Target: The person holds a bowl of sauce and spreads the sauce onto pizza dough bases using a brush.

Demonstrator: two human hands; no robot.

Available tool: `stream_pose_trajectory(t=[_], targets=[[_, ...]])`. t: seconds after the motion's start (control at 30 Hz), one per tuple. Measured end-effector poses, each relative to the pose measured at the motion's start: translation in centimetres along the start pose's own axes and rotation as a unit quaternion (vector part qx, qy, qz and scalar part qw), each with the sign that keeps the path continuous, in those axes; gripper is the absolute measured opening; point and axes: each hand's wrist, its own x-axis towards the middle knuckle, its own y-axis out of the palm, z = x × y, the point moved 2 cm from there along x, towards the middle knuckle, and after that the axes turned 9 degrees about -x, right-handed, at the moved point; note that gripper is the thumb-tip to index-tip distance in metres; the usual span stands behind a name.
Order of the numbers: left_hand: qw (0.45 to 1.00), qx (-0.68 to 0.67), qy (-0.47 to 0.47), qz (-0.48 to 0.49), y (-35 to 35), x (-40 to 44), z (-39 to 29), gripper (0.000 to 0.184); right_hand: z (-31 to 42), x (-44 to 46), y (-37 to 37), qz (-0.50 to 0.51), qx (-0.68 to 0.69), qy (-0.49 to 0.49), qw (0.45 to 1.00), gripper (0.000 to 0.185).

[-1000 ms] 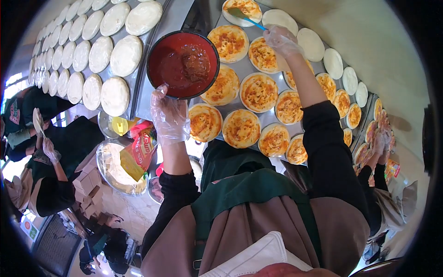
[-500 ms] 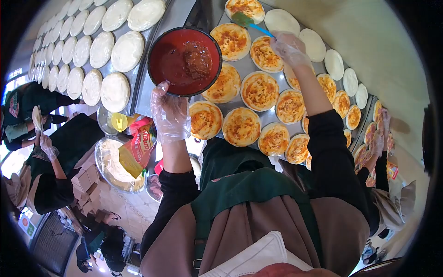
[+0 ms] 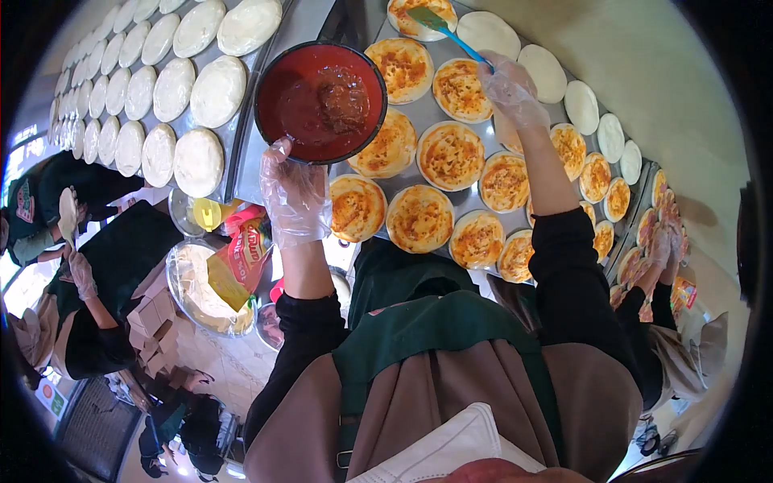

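My left hand (image 3: 295, 193), in a clear plastic glove, grips the near rim of a round bowl (image 3: 282, 101), black outside and red inside, with red sauce (image 3: 342, 105) in it. My right hand (image 3: 513, 88), gloved too, holds a blue-handled spatula (image 3: 455, 39). The green blade lies over a sauced dough round (image 3: 415, 24) at the far edge of the metal table. Several dough rounds coated in orange-red sauce (image 3: 451, 155) cover the table below my right arm. Plain dough rounds (image 3: 488, 34) line the back.
Rows of plain dough rounds (image 3: 198, 161) fill a metal table at left. Below it stand a yellow-and-red packet (image 3: 240, 262) and a basin (image 3: 181, 294). Co-workers are at left; at right, another person's hands (image 3: 662, 245) are over topped rounds.
The spatula blade has swung from lying low over the dough's near edge to farther up on it. My right hand has shifted slightly; the bowl stays nearly still.
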Motion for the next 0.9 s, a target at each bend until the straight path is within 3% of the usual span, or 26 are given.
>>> stream_pose_trajectory(t=[0.1, 0.17, 0.2, 0.27, 0.3, 0.37, 0.47, 0.6, 0.8, 0.87, 0.9], targets=[[1.000, -0.007, -0.008, -0.004, -0.1, -0.1, 0.1, 0.039, -0.4, 0.1, 3.1, -0.016, 0.096, -0.031, 0.995, 0.022], [1.000, 0.007, 0.006, -0.002, 0.0, -0.1, 0.0, 0.038, 0.2, 0.3, 4.7, -0.066, 0.236, -0.134, 0.960, 0.021], [1.000, 0.007, 0.007, -0.003, 0.1, -0.1, -0.1, 0.038, 0.4, 0.7, 5.2, -0.065, 0.236, -0.134, 0.960, 0.021], [1.000, 0.005, 0.003, -0.006, 0.1, -0.2, -0.3, 0.041, 1.1, 1.3, 6.0, -0.075, 0.008, -0.262, 0.962, 0.022], [1.000, 0.005, 0.003, -0.007, 0.0, -0.2, -0.4, 0.041, 1.9, 1.2, 5.6, -0.075, 0.008, -0.263, 0.962, 0.022], [0.999, 0.007, 0.009, -0.033, -0.4, -0.1, -0.5, 0.045, 3.4, 1.2, 4.4, 0.044, 0.078, -0.131, 0.987, 0.021], [1.000, 0.011, 0.010, -0.028, -0.5, -0.3, -0.7, 0.048, 4.3, 1.4, 3.7, 0.033, 0.129, -0.102, 0.986, 0.021], [1.000, -0.004, 0.001, 0.013, -0.8, -0.2, -0.9, 0.050, 3.7, 2.2, 4.3, 0.070, 0.082, -0.110, 0.988, 0.023], [1.000, -0.002, 0.021, 0.005, -0.6, -0.3, -1.1, 0.055, -0.2, 0.8, 8.5, -0.015, 0.050, -0.095, 0.994, 0.022], [1.000, -0.007, 0.020, 0.005, -0.5, -0.4, -1.2, 0.055, -4.6, 1.4, 13.4, -0.145, -0.166, -0.211, 0.952, 0.025], [1.000, -0.008, 0.021, 0.005, -0.6, -0.3, -1.2, 0.055, -3.8, 0.9, 11.4, -0.145, -0.166, -0.212, 0.952, 0.025]])
